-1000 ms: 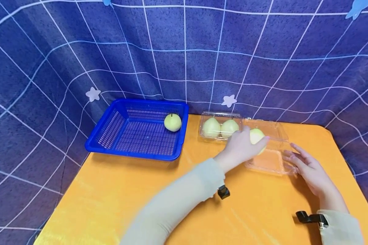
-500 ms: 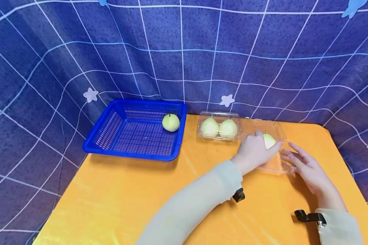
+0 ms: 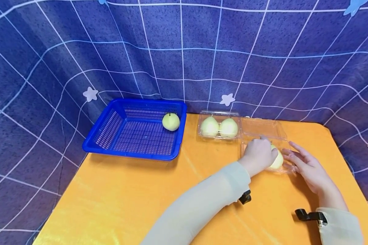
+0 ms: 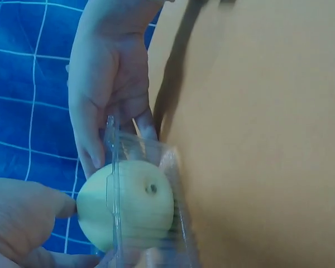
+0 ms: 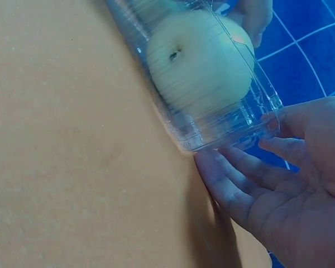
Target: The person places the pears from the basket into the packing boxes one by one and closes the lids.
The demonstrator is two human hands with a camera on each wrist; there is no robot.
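Note:
A pale green pear (image 3: 277, 160) sits in the base of an open clear plastic clamshell box (image 3: 263, 127), whose lid is folded back toward the curtain. My left hand (image 3: 258, 153) holds this pear from its left side, thumb and fingers around it. In the left wrist view the pear (image 4: 137, 204) shows through the clear wall, low in the box. My right hand (image 3: 309, 170) rests at the box's right end with fairly straight, spread fingers. The right wrist view has those fingertips (image 5: 212, 164) touching the end wall and rim; my palm (image 5: 307, 206) stays apart from it.
A shut clear box (image 3: 219, 114) with two pears (image 3: 210, 127) stands just left of the open one. Farther left is a blue plastic basket (image 3: 132, 154) with one pear (image 3: 170, 121) inside. A blue curtain (image 3: 184, 61) hangs behind the orange table (image 3: 126, 197).
My left hand has moved right and toward me with the pear, lowering it from above the box into the base's right part. My right hand has stayed at the box's end.

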